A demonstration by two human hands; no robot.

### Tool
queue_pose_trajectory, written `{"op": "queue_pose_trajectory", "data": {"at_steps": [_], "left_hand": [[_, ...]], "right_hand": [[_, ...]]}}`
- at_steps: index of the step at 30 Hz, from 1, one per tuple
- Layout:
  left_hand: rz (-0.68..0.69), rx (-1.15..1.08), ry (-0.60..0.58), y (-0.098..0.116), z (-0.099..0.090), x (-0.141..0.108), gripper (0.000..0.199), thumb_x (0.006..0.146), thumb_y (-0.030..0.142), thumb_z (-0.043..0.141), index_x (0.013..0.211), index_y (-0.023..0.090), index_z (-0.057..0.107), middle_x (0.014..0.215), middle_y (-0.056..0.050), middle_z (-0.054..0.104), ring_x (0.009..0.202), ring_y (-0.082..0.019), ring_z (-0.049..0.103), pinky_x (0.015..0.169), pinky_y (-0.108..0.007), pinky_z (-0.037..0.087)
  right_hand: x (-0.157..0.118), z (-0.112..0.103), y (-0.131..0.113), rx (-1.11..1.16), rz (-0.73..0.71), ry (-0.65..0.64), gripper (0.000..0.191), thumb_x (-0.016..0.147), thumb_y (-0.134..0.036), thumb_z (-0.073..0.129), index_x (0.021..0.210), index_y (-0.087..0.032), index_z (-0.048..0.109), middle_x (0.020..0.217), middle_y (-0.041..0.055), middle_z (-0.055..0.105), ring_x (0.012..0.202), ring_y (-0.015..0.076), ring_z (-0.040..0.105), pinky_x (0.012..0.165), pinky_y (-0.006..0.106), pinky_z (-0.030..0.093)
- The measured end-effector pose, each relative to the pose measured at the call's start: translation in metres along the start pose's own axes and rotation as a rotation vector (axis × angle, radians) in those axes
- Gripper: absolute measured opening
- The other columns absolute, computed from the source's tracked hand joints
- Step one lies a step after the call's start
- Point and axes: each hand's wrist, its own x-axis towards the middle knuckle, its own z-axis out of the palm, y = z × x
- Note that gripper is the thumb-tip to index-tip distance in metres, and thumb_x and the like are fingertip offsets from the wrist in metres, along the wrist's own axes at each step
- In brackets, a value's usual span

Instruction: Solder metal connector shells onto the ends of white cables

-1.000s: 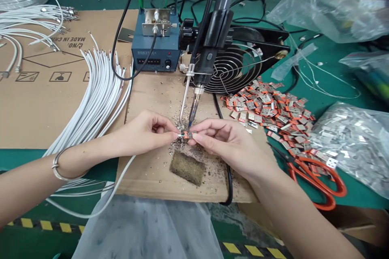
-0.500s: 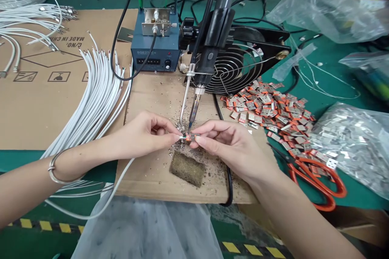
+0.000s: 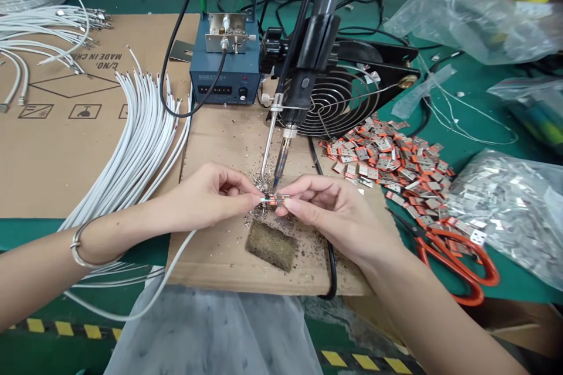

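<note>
My left hand (image 3: 220, 196) pinches the end of a white cable (image 3: 173, 266), whose length hangs below the wrist in a loop. From the other side my right hand (image 3: 328, 211) grips a small USB connector (image 3: 280, 200) with orange parts and a metal shell. The cable's wire ends meet the connector just under the soldering iron (image 3: 281, 158), held tip down in a stand. Beside the iron a thin bent metal tube (image 3: 268, 146) points at the same spot. Whether the tip touches the connector is hard to tell.
A brown sponge (image 3: 271, 244) lies on the cardboard among solder specks. Left is a bundle of white cables (image 3: 145, 123). Behind stand a blue solder feeder (image 3: 226, 73) and a round fan grille (image 3: 343, 99). Right are piled connectors (image 3: 396, 158), orange-handled scissors (image 3: 461, 263) and a bag (image 3: 505, 211).
The connector has turned slightly in my right hand, so more of its flat metal face shows. My left hand stays nearly in place with the cable.
</note>
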Motion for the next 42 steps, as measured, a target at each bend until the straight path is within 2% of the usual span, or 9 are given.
{"op": "queue_pose_trajectory", "data": {"at_steps": [6,12,16,19,22,32,35,39,42], "left_hand": [[-0.019,-0.034,-0.016,0.001,0.001,0.000,0.017,0.082,0.025,0.055,0.083,0.011,0.065,0.044,0.009,0.038,0.036,-0.002,0.030,0.032,-0.013,0.023],[-0.024,0.026,-0.009,-0.003,0.001,0.003,0.018,0.081,0.026,0.055,0.081,0.011,0.065,0.047,0.008,0.040,0.037,-0.003,0.032,0.033,-0.014,0.024],[0.031,0.087,-0.007,-0.010,0.003,0.001,0.020,0.080,0.028,0.055,0.076,0.011,0.065,0.049,0.006,0.045,0.039,-0.004,0.035,0.036,-0.016,0.026],[0.124,0.172,-0.016,-0.016,0.006,-0.006,0.023,0.081,0.030,0.054,0.074,0.012,0.065,0.051,0.005,0.045,0.045,-0.005,0.035,0.040,-0.017,0.025],[0.157,0.238,-0.047,-0.016,0.011,-0.019,0.026,0.083,0.035,0.052,0.073,0.014,0.064,0.051,0.006,0.040,0.047,-0.006,0.033,0.042,-0.018,0.024],[0.005,0.135,-0.232,0.000,0.027,-0.054,0.027,0.087,0.037,0.049,0.093,0.014,0.061,0.058,0.004,0.052,0.054,-0.008,0.049,0.050,-0.018,0.036],[0.020,0.066,-0.263,-0.007,0.032,-0.059,0.027,0.087,0.037,0.049,0.095,0.015,0.061,0.062,0.003,0.054,0.056,-0.008,0.051,0.051,-0.018,0.038],[0.077,0.018,-0.238,-0.021,0.039,-0.063,0.026,0.087,0.041,0.049,0.093,0.018,0.061,0.064,0.003,0.056,0.058,-0.008,0.054,0.053,-0.018,0.039],[0.157,0.170,-0.229,-0.033,0.050,-0.066,0.028,0.089,0.042,0.046,0.095,0.020,0.062,0.068,0.001,0.062,0.064,-0.011,0.057,0.056,-0.020,0.042]], "right_hand": [[0.000,0.001,0.001,0.018,0.004,0.014,0.011,0.068,-0.022,0.077,0.076,-0.018,0.070,0.066,-0.0009,0.073,0.061,0.0064,0.068,0.060,0.010,0.052],[0.001,0.003,-0.003,-0.047,0.046,0.043,0.012,0.066,-0.022,0.077,0.073,-0.017,0.070,0.064,-0.0003,0.072,0.059,0.0061,0.066,0.057,0.011,0.050],[-0.003,0.004,-0.005,-0.103,0.080,0.060,0.014,0.064,-0.023,0.078,0.073,-0.016,0.069,0.064,0.0008,0.072,0.059,0.0072,0.066,0.057,0.013,0.049],[-0.012,0.006,-0.007,-0.147,0.082,0.062,0.015,0.064,-0.024,0.077,0.074,-0.016,0.069,0.066,0.0020,0.072,0.061,0.0086,0.066,0.058,0.015,0.050],[-0.025,0.009,-0.007,-0.160,0.059,0.041,0.014,0.066,-0.023,0.076,0.076,-0.016,0.069,0.066,0.0019,0.072,0.060,0.0080,0.064,0.057,0.015,0.049],[-0.054,0.017,-0.008,-0.124,0.000,-0.026,0.006,0.072,-0.020,0.072,0.077,-0.018,0.068,0.064,0.0015,0.070,0.055,0.0076,0.060,0.050,0.014,0.045],[-0.059,0.019,-0.009,-0.166,-0.024,-0.043,0.006,0.073,-0.018,0.070,0.078,-0.017,0.068,0.061,0.0014,0.068,0.052,0.0073,0.058,0.047,0.014,0.042],[-0.065,0.013,-0.006,-0.240,-0.078,-0.098,0.006,0.077,-0.017,0.066,0.081,-0.020,0.067,0.062,0.0004,0.067,0.051,0.0066,0.056,0.047,0.014,0.041],[-0.070,0.004,-0.007,-0.351,-0.175,-0.108,0.010,0.081,-0.018,0.063,0.087,-0.025,0.067,0.063,-0.0011,0.066,0.054,0.0073,0.056,0.050,0.015,0.043]]}}
